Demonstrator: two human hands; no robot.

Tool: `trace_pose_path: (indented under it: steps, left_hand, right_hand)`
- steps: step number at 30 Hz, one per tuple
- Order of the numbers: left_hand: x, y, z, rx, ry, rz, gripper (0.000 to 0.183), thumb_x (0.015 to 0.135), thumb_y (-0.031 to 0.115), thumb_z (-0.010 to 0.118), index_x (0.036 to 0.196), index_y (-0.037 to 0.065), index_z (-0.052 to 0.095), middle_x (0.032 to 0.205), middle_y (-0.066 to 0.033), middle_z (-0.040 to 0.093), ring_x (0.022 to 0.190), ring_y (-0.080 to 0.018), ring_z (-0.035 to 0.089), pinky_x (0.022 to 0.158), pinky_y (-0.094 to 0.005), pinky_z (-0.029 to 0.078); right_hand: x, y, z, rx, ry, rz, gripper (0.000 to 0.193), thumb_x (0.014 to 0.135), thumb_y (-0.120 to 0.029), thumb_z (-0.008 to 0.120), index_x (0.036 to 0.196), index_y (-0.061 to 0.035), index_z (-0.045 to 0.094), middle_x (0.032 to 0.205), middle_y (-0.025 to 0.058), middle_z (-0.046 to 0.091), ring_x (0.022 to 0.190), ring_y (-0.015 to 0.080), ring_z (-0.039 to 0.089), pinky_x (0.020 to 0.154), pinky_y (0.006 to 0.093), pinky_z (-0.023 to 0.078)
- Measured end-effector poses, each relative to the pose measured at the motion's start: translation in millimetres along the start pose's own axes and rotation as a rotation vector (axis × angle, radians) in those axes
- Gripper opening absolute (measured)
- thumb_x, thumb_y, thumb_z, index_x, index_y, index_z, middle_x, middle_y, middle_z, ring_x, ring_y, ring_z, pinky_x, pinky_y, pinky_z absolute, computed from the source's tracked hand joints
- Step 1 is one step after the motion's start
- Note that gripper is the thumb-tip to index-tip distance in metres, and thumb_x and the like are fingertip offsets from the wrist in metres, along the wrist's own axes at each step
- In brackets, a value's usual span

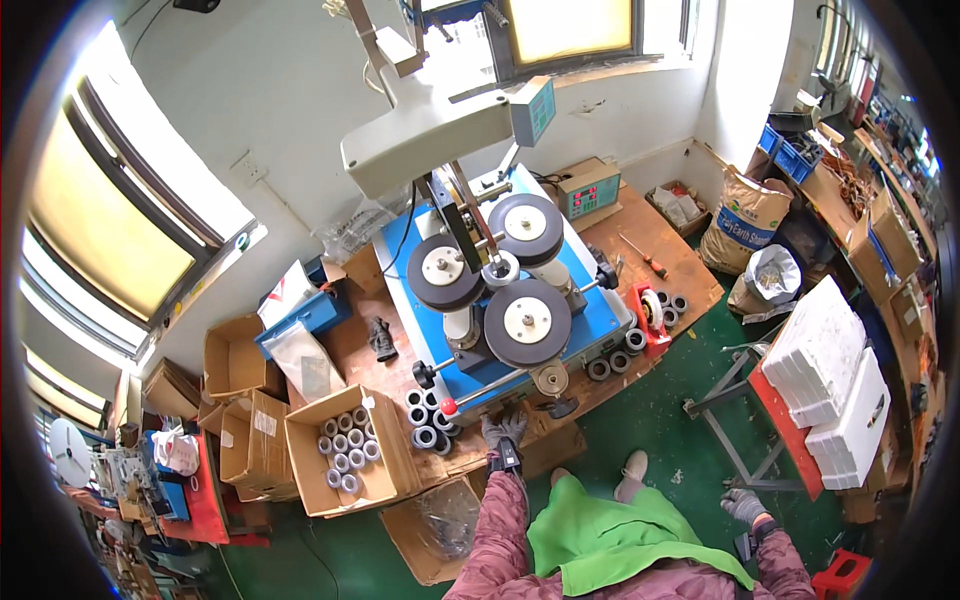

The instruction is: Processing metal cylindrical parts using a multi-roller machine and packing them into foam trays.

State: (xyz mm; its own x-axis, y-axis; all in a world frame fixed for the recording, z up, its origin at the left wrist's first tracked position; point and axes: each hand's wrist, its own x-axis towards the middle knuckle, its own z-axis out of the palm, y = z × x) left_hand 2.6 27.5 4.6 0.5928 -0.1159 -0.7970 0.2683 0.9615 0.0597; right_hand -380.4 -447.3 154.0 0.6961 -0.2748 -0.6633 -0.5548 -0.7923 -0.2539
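My left hand (505, 430), in a grey glove, is at the front edge of the wooden workbench, just below the front of a blue machine (600, 322). Its fingers point forward and apart, and no object shows in them. To its left is a cluster of grey rings (424, 437). My right hand (742, 505), gloved too, hangs over the floor at the right, its fingers loosely apart around nothing visible. The machine carries three dark round wheels (527, 322) with white hubs around a small pale ring (501, 270) in the middle.
Left of the machine, a cardboard box (305, 450) holds several rings. More rings (598, 368) and a screwdriver (648, 258) lie on the bench's right side. A metal-framed stand (735, 425) bears white foam blocks (815, 350). A red stool (840, 572) stands at lower right.
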Motion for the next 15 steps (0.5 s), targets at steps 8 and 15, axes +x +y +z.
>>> trace_pose_path:
  steps: [8, 15]
  left_hand:
    - [-16, -21, 5, -0.041, 0.020, -0.011, 0.060, 0.085, 0.045, 0.052, 0.130, 0.012, 0.034, 0.147, -0.0138, 0.024, 0.134, -0.0347, 0.027, 0.104, -0.0581, 0.021]
    - [-18, -24, 13, -0.018, -0.008, 0.071, 0.072, 0.084, 0.047, 0.052, 0.139, 0.011, 0.022, 0.148, -0.0155, 0.022, 0.136, -0.0354, 0.022, 0.106, -0.0568, 0.020]
  right_hand:
    - [49, -54, -67, 0.091, 0.025, -0.072, 0.030, 0.080, -0.027, 0.059, 0.102, -0.0076, 0.065, 0.098, 0.0144, 0.066, 0.093, 0.0280, 0.063, 0.082, 0.0355, 0.048]
    - [133, -86, -131, -0.052, 0.076, -0.273, 0.031, 0.079, -0.031, 0.057, 0.101, -0.0101, 0.065, 0.098, 0.0140, 0.065, 0.092, 0.0310, 0.062, 0.082, 0.0384, 0.048]
